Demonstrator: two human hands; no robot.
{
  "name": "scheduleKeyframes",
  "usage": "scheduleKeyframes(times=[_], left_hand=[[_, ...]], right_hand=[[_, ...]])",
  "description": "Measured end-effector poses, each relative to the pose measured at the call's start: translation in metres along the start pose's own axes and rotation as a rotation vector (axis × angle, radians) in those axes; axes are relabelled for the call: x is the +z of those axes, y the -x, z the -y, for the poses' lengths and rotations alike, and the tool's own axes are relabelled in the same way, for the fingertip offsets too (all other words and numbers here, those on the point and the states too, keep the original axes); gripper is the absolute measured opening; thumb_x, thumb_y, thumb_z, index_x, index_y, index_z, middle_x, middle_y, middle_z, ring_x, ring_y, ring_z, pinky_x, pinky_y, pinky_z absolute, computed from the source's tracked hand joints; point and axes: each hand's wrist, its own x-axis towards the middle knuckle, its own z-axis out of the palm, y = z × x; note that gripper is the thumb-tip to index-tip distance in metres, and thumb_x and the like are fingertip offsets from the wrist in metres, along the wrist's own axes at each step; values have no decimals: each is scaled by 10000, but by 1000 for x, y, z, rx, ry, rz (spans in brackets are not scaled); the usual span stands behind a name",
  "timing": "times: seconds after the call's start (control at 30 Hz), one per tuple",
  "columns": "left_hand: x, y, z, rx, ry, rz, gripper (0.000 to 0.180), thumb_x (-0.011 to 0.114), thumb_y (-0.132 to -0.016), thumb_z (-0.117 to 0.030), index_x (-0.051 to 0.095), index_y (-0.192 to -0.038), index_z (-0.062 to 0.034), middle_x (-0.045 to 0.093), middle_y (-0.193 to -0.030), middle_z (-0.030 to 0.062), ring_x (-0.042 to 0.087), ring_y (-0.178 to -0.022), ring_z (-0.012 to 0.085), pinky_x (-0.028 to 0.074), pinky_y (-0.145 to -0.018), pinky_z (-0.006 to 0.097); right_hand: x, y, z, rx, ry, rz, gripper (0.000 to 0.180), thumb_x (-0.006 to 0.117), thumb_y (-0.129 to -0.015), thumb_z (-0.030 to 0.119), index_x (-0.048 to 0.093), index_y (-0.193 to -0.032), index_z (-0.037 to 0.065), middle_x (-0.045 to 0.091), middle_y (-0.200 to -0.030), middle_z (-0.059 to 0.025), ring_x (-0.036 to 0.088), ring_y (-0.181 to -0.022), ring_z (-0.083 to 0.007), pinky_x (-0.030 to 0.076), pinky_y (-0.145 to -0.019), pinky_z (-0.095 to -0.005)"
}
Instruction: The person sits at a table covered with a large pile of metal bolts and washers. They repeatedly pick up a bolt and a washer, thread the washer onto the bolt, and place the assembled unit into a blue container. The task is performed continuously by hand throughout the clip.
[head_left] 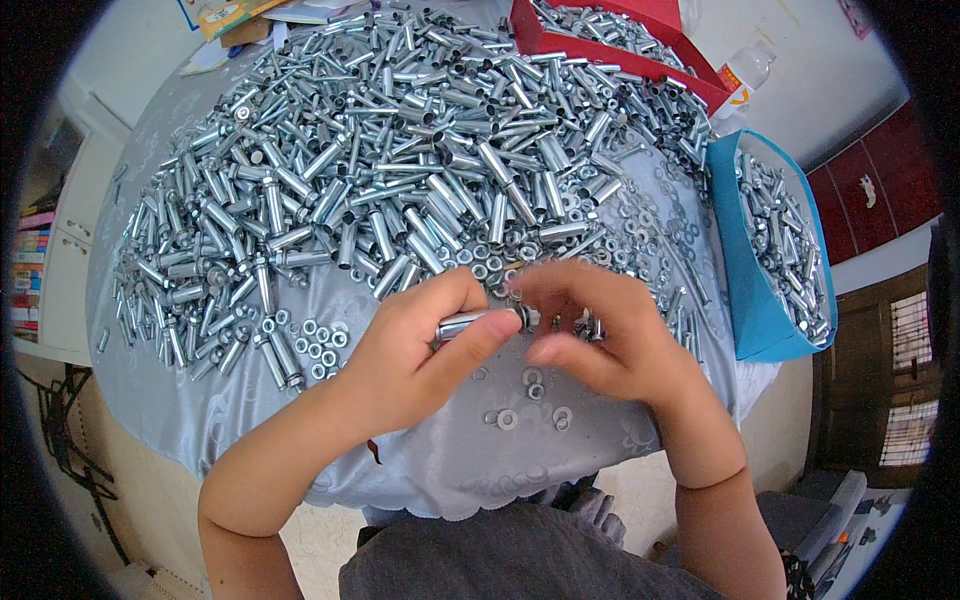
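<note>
Seen from above, a person sits at the near edge of a table (420,470) covered with a shiny pale grey cloth. The left hand (420,355) is closed around a short silver metal sleeve (470,322), holding it level just above the cloth near that edge. The right hand (590,330) meets the sleeve's right end, its fingertips (522,290) pinched narrow on a small part there; the part itself is too blurred and hidden to name.

Behind the hands, a large heap of loose metal sleeves (400,150) fills the middle and far side of the table. Small nuts and washers (315,340) lie scattered toward the left near edge, more sit to the right of the heap, and a few flat washers (508,418) rest just under the hands.

A blue bin (745,290) stands at the right edge, partly filled with metal pieces (785,240). A red bin (640,40) at the far right corner also holds some.

Judging by the size of the loose heap against what the two bins hold, the work looks well short of halfway: most sleeves remain on the table.
</note>
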Motion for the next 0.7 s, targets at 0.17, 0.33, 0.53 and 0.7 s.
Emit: scheduleKeyframes(times=[0.17, 0.33, 0.53, 0.7], left_hand=[[-1, 0, -1, -6, 4, 22, 235, 558, -851, -230, 515, -786, -9, 525, -665, 75, 494, -601, 132, 389, -547, 264], [-2, 0, -2, -5, 9, 55, 236, 560, -849, -228, 517, -782, -6, 512, -668, 84, 496, -603, 156, 389, -553, 275], [-1, 0, -1, 19, -6, 101, 259, 548, -855, -249, 518, -771, -5, 489, -652, 94, 488, -584, 186, 385, -546, 292], [0, -1, 1, 65, -11, 107, 267, 532, -863, -250, 517, -770, 0, 497, -664, 113, 501, -594, 226, 390, -559, 308]], right_hand=[[-1, 0, -5, -74, 124, 8, 290, 663, -755, 228, 558, -943, 33, 597, -792, -95, 607, -638, -205, 480, -563, -300], [2, 0, 0, -15, 29, -11, 260, 652, -762, 208, 561, -939, 41, 591, -733, -84, 594, -615, -231, 471, -545, -308], [1, -2, -6, -130, 49, 22, 244, 644, -763, 212, 565, -933, 56, 585, -739, -84, 578, -612, -255, 466, -535, -316], [-5, -1, -13, -246, 165, 88, 276, 669, -735, 220, 569, -934, 58, 583, -750, -84, 583, -635, -246, 468, -544, -310]])
